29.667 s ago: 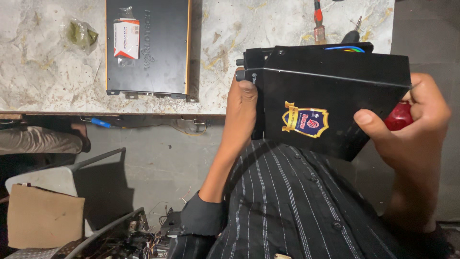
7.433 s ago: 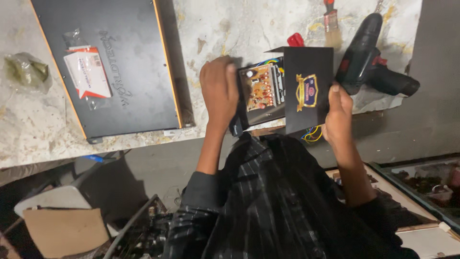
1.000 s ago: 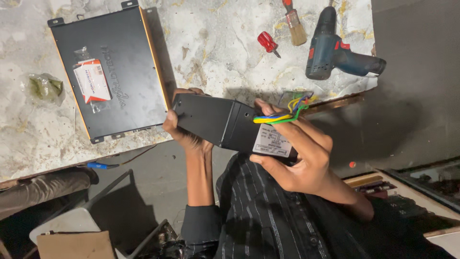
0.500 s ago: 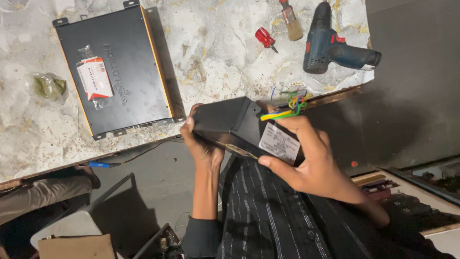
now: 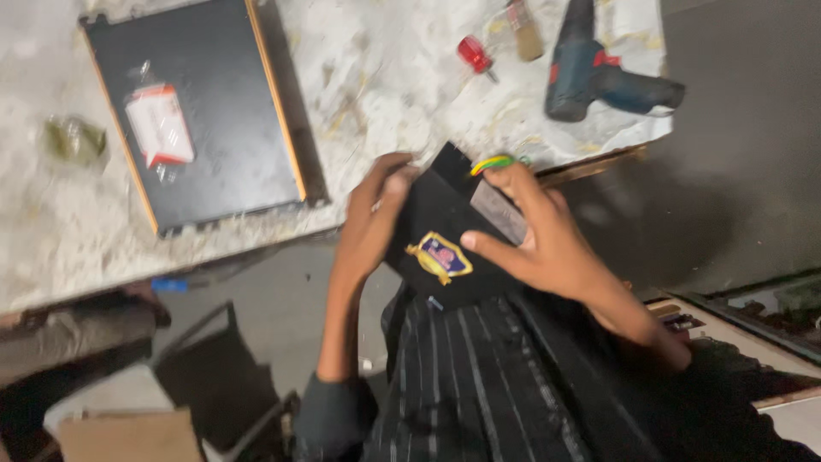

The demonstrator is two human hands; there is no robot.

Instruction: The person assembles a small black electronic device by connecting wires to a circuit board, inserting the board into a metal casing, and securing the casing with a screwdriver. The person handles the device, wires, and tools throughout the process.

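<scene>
A black box (image 5: 445, 248) is held above the lap, just off the table (image 5: 376, 77) edge, by 2 hands: the left hand (image 5: 372, 218) is closed on its left edge, the right hand (image 5: 534, 239) on its right side. It is judged rigid, smooth and fairly light; the edges give the safest hold. Its long axis runs toward the table, with the wires (image 5: 496, 161) at the far end.

Dim, motion-blurred view: the pale worktop (image 5: 385, 94) catches the most light, while the lower half sinks into shadow.
</scene>
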